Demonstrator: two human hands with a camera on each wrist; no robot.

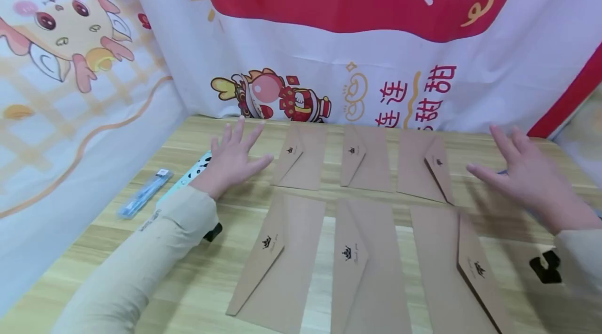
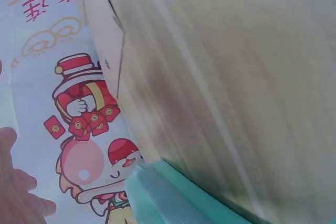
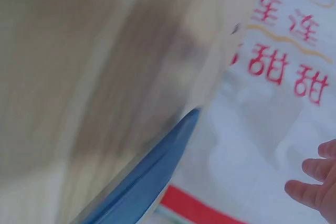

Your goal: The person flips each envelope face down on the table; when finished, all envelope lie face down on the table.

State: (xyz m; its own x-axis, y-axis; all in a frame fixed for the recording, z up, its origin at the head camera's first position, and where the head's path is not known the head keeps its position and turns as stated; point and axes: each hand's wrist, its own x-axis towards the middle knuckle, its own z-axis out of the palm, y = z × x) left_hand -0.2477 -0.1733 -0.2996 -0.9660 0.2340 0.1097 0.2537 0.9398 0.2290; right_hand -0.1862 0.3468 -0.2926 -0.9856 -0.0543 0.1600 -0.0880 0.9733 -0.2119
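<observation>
From the head view, my left grip is spread, fingers straight and apart around nothing, over the teal spotted case, its thumb near the back-left envelope. My right grip is also spread and holds nothing, off to the right of the back-right envelope. Between them, six brown envelopes lie flat on the bench in two rows of three, flaps folded over and marked with a black crown. Only this view shows both rows whole across, plus a pale blue packet left of the case. The back row ends close to the bench's far edge, where the printed cloth hangs. Narrow strips of wood run between the columns; wider wood shows outside them, left and right.

From the left wrist, some fingers of my left grip show at the frame's edge, apart, against the cloth. The case appears below with a ribbed, paler band, which the head view does not show.

From the right wrist, my right fingertips are apart too. A pointed blue thing, mostly hidden by my hand from above, lies along the bench edge.
</observation>
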